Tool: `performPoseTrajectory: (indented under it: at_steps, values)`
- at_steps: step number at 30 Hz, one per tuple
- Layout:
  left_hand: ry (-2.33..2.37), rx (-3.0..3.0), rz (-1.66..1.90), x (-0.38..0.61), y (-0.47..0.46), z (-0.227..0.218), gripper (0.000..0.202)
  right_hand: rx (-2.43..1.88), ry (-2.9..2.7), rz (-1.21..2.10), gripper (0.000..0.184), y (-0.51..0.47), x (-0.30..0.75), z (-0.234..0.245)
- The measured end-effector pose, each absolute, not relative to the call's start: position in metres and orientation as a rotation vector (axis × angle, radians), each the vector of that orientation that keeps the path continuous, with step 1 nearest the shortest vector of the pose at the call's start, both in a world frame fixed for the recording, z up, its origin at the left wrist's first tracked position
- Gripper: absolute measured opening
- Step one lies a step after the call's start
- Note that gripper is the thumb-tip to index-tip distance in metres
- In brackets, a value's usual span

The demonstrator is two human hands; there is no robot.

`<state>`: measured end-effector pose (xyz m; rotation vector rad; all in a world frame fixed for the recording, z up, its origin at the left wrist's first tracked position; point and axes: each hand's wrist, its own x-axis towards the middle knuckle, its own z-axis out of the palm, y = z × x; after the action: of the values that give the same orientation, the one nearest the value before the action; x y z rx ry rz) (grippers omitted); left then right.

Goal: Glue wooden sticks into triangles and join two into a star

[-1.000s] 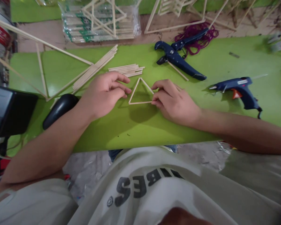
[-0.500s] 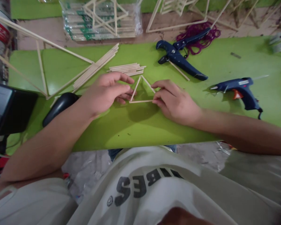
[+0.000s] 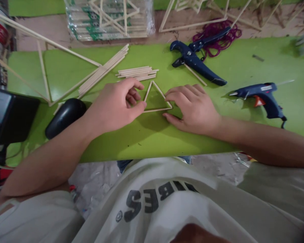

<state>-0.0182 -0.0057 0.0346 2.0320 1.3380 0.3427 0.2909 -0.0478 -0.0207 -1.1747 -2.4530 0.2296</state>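
A small triangle of thin wooden sticks lies on the green table between my hands, its point facing away from me. My left hand is at its left corner, thumb tip against or just over the stick and hiding that corner. Its thumb and index finger are spread apart, the other fingers loosely curled. At the right corner, my right hand has thumb and fingers parted around the joint. A fingertip there meets or nearly meets the right side stick. A short bundle of cut sticks lies just beyond the triangle.
Longer sticks lie left of the bundle. Blue cutters rest beside purple cord. A blue glue gun lies right. A black mouse and dark box are left. A plastic-wrapped stick pack is behind.
My right hand has let go of the triangle's right corner, its thumb and fingers parting. My left thumb has come to the left corner. The triangle stays nearly in place.
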Motion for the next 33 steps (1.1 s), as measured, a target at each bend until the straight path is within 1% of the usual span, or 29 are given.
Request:
performPoseTrajectory:
  at_steps: [5, 7, 16, 20, 26, 33]
  values:
    - [1.245, 2.268, 0.209, -0.014, -0.012, 0.036, 0.069, -1.179, -2.433, 0.222, 0.041, -0.048, 0.291, -0.023]
    - [1.210, 2.313, 0.195, -0.014, -0.013, 0.034, 0.074, -1.174, -2.443, 0.221, 0.039, -0.048, 0.291, -0.023]
    - [1.104, 2.469, 0.200, -0.015, -0.011, 0.017, 0.059, -1.110, -2.566, 0.155, 0.026, -0.045, 0.292, -0.016]
    - [1.091, 2.484, 0.200, -0.015, -0.010, 0.014, 0.057, -1.115, -2.568, 0.118, 0.027, -0.045, 0.292, -0.016]
    - [1.111, 2.470, 0.213, -0.014, -0.011, 0.016, 0.056, -1.137, -2.545, 0.179, 0.027, -0.045, 0.292, -0.018]
    - [1.142, 2.525, 0.215, -0.009, -0.014, 0.014, 0.048, -1.150, -2.520, 0.246, 0.028, -0.044, 0.291, -0.018]
